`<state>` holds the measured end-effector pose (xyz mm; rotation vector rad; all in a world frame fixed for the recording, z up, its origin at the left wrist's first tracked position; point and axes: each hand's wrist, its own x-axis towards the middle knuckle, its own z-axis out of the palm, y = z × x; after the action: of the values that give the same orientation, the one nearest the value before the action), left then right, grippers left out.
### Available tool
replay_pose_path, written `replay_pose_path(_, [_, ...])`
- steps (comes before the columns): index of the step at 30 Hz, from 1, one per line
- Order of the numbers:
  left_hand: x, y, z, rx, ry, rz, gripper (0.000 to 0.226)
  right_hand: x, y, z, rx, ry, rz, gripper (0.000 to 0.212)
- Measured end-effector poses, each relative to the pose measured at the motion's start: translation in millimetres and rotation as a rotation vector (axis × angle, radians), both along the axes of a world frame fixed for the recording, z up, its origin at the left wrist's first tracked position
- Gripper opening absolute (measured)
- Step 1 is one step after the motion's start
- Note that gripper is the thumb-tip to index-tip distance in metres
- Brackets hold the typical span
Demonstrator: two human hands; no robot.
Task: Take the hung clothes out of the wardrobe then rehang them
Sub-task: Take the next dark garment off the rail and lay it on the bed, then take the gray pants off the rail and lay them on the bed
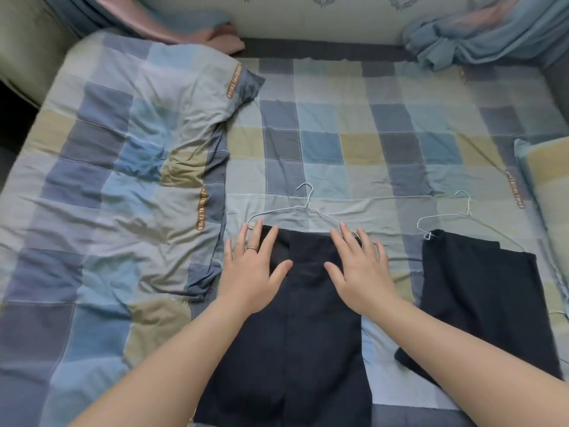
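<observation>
Fingers of my left hand (252, 272) and right hand (363, 272) lie spread and flat on the dark garment (308, 318) at the near edge of the bed (338, 118), gripping nothing. It looks soft, limp and light; I would take it by the top corners beside the wire hanger (295, 208). Cloth and hands hide the hanger's lower bar, and the garment's lower end runs out of view.

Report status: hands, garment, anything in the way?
Both open: left hand and right hand flat on dark garment. Its wire hanger lies at the top edge. A second garment lies apart, right, not in the way.
</observation>
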<state>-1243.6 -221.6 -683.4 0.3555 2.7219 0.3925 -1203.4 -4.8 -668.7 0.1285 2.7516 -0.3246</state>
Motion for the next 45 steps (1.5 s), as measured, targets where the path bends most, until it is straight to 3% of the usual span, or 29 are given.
replay_pose_path(8, [84,-45,127,0.017,0.014,0.148,0.074,79,-48,124,0.072,0.018,0.167,0.077])
replay_pose_path(14, [147,-78,190,0.014,0.084,0.274,0.075,110,-79,190,0.015,0.114,0.257,0.066])
replay_pose_path(20, [203,-92,225,-0.059,0.135,0.447,0.087,118,-93,223,-0.012,0.183,0.492,0.066])
replay_pose_path(32, [340,-44,262,-0.12,0.213,0.926,0.076,158,-97,260,-0.162,0.252,0.989,0.067])
replay_pose_path(39, [449,-34,279,-0.153,0.244,1.233,0.08,220,-128,277,-0.208,0.276,1.287,0.068])
replay_pose_path(45, [579,-24,301,-0.239,0.302,1.525,0.088,325,-175,295,-0.288,0.317,1.606,0.079])
